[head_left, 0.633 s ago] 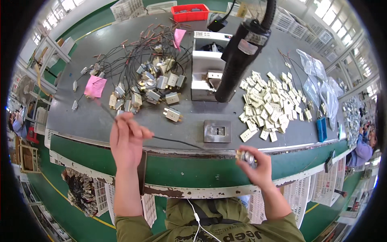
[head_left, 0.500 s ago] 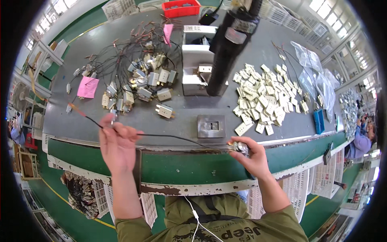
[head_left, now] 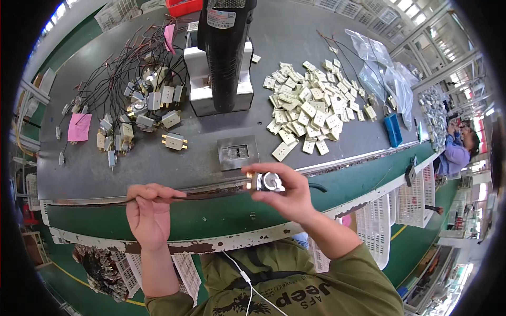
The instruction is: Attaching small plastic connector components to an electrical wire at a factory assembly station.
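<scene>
While the left hand (head_left: 149,218) pinches a dark wire (head_left: 192,198) along the near edge of the tabletop (head_left: 195,158), the right hand (head_left: 292,199) grips a silvery component (head_left: 270,182) between thumb and fingers over that edge, near a metal block (head_left: 224,156).

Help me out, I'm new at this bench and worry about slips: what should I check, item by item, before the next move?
1. Left hand has a grip on the cable: ok, thumb and fingers close on it.
2. Right hand has a grip on the plug: ok, thumb below, finger above.
3. Prongs uncovered: ok, they point left, out of the grip.
4. Cable joined to the plug: cannot tell, the right hand hides where they would meet.
5. Slot in the metal block in view: ok.
6. Cream pieces all in one heap: not ok, one lies apart beside the machine.
</scene>
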`<state>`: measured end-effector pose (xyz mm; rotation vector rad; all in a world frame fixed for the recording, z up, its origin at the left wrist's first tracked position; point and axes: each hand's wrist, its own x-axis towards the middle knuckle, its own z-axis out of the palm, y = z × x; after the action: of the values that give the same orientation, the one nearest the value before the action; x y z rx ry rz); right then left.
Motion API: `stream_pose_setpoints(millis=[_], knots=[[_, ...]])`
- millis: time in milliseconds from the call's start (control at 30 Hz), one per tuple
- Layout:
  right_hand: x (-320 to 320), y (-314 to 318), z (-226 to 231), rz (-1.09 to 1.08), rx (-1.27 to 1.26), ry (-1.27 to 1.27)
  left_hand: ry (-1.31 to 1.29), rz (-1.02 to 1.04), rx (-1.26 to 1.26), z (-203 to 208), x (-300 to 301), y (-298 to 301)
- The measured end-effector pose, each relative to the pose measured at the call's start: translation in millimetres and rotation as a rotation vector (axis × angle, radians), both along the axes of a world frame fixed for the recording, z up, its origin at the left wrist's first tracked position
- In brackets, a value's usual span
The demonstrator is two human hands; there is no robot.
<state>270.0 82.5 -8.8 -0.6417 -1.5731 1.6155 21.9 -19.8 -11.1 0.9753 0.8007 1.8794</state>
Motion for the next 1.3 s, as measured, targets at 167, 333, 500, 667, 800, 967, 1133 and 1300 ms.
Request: stream_pose_setpoints(millis=[167, 333, 500, 667, 800, 967, 1133, 1300], knots=[[-6.7, -2.1, -1.0, 0.004, -0.246, 0.063, -0.150, 0.127, -0.018, -0.7, -15.0, -2.9], [5.0, 3.7, -20.1, 0.017, -0.228, -0.223, 0.074, 0.174, 0.096, 2.2, -46.7, -8.5], [0.2, -0.6, -14.9, 0.254, -0.373, -0.175, 0.360, 0.117, -0.272, 4.5, -23.5, -4.9], [-23.9, -22.7, 1.3, 0.445, -0.528, -0.122, 0.570, -0.347, -0.313, -14.3, 44.8, -2.0], [-16.1, -10.3, 0.2, 0.360, -0.254, -0.251, 0.518, -0.227, -0.322, -15.6, 38.3, -6.4], [-23.8, -6.6, 18.4, 0.239, 0.345, -0.335, 0.531, -0.269, -0.464, 6.6, 25.3, 2.0], [-30.8, -5.9, 18.8, 0.194, 0.408, -0.388, 0.693, -0.256, -0.552, 16.4, 24.3, 4.8], [-34.4, -7.1, 21.1, 0.193, 0.315, -0.361, 0.757, -0.211, -0.504, 24.1, 23.8, 6.0]])
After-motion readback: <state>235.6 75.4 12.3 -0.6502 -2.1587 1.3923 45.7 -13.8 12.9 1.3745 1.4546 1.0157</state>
